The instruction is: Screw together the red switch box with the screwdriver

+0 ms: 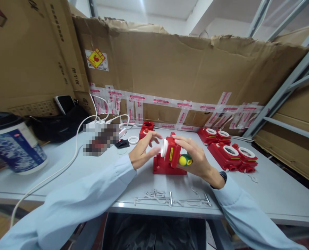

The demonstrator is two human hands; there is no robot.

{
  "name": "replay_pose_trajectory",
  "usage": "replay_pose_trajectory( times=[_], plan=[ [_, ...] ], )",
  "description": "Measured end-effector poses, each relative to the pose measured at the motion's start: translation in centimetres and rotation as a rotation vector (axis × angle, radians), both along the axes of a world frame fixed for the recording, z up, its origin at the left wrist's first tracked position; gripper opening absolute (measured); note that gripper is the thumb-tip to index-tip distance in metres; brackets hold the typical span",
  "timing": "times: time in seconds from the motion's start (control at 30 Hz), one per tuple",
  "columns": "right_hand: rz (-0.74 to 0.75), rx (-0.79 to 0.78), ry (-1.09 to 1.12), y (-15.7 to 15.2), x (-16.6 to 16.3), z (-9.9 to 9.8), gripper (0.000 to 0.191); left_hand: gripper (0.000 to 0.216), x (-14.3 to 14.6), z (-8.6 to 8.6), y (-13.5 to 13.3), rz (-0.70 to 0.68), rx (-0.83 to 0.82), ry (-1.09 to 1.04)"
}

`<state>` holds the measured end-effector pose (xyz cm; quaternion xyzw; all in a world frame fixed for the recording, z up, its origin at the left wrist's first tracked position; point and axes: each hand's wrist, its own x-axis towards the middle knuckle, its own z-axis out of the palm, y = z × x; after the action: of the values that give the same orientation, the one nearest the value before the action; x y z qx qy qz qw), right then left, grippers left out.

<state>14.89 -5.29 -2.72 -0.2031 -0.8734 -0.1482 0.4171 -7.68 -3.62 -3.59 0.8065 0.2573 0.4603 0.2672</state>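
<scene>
A red housing part [173,152] with a yellow label stands tilted up on edge over a red base [167,169]. A white ring [164,148] is on its left-facing side. My right hand [194,158] grips the red housing part from the right, fingers over its top. Tucked in the same hand is a screwdriver [186,159] with a yellow and green handle; its shaft is hidden. On the other side, my left hand [144,149] has its fingers spread, close to the white ring. Whether the fingertips touch the ring, I cannot tell.
Several red housings with white rings [231,151] sit at the right. Another red housing [147,128] and a loose white ring [133,140] are behind my left hand. Metal rods and small hardware [170,199] lie along the front edge. A cup [16,142] and cable stand left.
</scene>
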Motion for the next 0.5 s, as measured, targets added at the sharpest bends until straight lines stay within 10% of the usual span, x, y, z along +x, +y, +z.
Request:
replay_pose_trajectory(
  times=[0.23,0.5],
  plan=[
    [0.045,-0.081,0.053,0.02,0.32,0.29,0.072,0.054,-0.07,0.00,0.17,-0.154,0.366,0.024],
    [0.030,0.002,0.006,-0.20,0.06,0.44,0.068,0.044,-0.23,0.48,-0.18,-0.053,0.032,0.068]
  ],
)
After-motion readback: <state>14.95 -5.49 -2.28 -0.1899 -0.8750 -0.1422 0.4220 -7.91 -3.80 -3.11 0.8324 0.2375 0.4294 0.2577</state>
